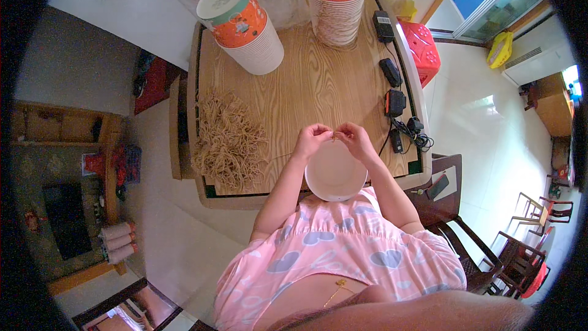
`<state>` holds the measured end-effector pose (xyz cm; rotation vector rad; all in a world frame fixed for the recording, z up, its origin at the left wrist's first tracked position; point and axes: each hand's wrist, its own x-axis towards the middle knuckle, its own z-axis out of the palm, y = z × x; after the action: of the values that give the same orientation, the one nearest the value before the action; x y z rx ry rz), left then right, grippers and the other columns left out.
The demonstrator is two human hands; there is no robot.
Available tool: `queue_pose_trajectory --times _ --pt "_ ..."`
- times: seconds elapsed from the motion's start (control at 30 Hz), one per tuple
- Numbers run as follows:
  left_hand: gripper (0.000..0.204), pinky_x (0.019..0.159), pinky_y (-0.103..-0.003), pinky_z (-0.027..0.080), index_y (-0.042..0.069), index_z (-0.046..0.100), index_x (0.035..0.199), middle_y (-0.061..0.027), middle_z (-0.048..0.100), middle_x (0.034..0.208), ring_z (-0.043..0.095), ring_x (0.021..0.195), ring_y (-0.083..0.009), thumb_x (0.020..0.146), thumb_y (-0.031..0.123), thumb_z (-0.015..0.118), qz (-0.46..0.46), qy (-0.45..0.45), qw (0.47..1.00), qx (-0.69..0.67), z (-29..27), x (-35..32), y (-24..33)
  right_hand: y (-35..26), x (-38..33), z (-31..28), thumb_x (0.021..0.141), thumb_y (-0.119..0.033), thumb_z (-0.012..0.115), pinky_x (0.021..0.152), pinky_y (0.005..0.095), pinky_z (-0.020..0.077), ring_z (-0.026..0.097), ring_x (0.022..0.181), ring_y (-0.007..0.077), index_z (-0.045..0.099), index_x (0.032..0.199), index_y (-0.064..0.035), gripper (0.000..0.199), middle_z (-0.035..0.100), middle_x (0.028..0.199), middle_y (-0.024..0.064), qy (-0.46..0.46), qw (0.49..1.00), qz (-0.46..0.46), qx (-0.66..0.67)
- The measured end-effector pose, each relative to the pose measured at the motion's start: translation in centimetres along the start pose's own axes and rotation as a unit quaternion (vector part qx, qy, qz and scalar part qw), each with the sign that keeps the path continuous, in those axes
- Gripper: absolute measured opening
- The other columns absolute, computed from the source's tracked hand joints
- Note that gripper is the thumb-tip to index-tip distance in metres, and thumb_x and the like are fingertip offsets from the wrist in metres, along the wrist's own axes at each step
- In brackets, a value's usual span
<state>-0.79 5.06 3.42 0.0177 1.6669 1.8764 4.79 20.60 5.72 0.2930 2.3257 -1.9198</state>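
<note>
Left hand (311, 140) and right hand (355, 139) are meeting just above the far rim of a white bowl (335, 175), fingertips pinching together. Both grips are clenching on a thin tan string (334, 137) stretched between them; the string is tiny and partly hidden by the fingers, so how it is running is hard to tell. A fine strand seems to be trailing left from the left hand toward the pile, too thin to be sure.

The bowl is sitting at the near edge of the wooden worktop (318, 86), right in front of the person's chest, opening facing up. Forearms are coming in from the near side, flanking the bowl.

To the left on the worktop a loose pile of tan strings (226, 141) is lying, well apart from the hands. At the far left a stack of paper cups (245, 27) with an orange top one is leaning, and another cup stack (335, 3) is standing upright at the far middle. Along the right edge black adapters (392, 89) and cables (413, 135) are lying in a row. A red stool (421, 49) is standing on the floor just past the right far corner.
</note>
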Motion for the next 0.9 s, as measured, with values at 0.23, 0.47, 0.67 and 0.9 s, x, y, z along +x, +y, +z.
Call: queue_pose_trajectory --times 0.23,0.47,0.67,0.9 --pt "0.008 0.065 -0.023 0.048 0.001 0.06 0.081 -0.0059 0.062 0.077 0.058 0.071 -0.0105 0.074 0.001 0.064 -0.002 0.049 0.999 0.012 0.5 -0.1 0.5 -0.2 -0.2 -0.1 0.08 -0.01 0.06 0.057 0.0226 0.0408 0.047 0.064 0.0077 0.058 0.081 -0.0002 0.01 0.056 0.069 0.0012 0.014 1.0 -0.014 -0.019" --pt "0.01 0.066 -0.023 0.048 -0.001 0.063 0.085 -0.0065 0.063 0.08 0.058 0.071 -0.0108 0.075 0.004 0.064 -0.021 0.008 0.999 0.023 0.1 -0.2 0.3 -0.2 -0.1 -0.1 0.079 -0.009 0.061 0.059 0.0224 0.0419 0.049 0.065 0.0079 0.058 0.081 -0.0001 0.009 0.057 0.07 0.0018 0.017 0.999 -0.016 -0.031" --pt "0.014 0.066 -0.023 0.047 -0.002 0.065 0.087 -0.0066 0.065 0.079 0.059 0.071 -0.0101 0.075 0.006 0.064 0.038 0.003 0.99 0.132 1.0 -1.2 1.4 0.4 0.1 -0.1 0.08 -0.006 0.059 0.061 0.023 0.0427 0.05 0.067 0.0083 0.058 0.082 0.0004 0.006 0.058 0.071 0.0022 0.014 1.0 0.012 -0.005" --pt "0.014 0.062 -0.024 0.047 -0.002 0.065 0.085 -0.0059 0.066 0.074 0.059 0.067 -0.0092 0.077 0.009 0.062 0.071 0.035 0.978 0.195 1.1 -1.4 1.0 0.3 0.0 0.0 0.079 -0.005 0.061 0.063 0.0228 0.0423 0.05 0.069 0.0085 0.058 0.082 0.0007 0.007 0.059 0.073 0.0025 0.009 1.0 0.01 0.022"
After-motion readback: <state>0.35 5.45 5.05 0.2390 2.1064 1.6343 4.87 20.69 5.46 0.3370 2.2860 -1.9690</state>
